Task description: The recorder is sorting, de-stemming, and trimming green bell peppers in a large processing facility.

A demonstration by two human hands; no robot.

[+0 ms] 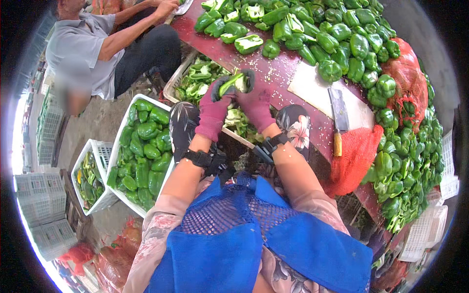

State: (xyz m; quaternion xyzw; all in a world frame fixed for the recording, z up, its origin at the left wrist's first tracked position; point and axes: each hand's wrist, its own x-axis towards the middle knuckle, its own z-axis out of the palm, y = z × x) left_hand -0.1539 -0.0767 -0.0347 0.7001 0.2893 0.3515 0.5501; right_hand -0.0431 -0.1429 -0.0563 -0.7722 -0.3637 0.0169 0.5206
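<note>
In front of me, over a shallow white crate (170,88) of cut green pepper scraps (198,73), both hands meet around a cut green bell pepper (230,86) with its pale inside showing. My left hand (215,108), in a purple-pink glove with dark grip, is closed around its left side. Closed against the other side is my right hand (256,100), gloved the same way; its fingertips are partly hidden. A cleaver (339,111) with a wooden handle lies right of them, its blade on a white board (311,84).
Green bell peppers (337,41) are heaped across the red table (278,73), some cut open. Red netting (354,156) hangs at its edge near a mesh sack (408,73). Left are a white crate (113,158) of peppers, a smaller crate (100,207) and a seated co-worker (80,44).
</note>
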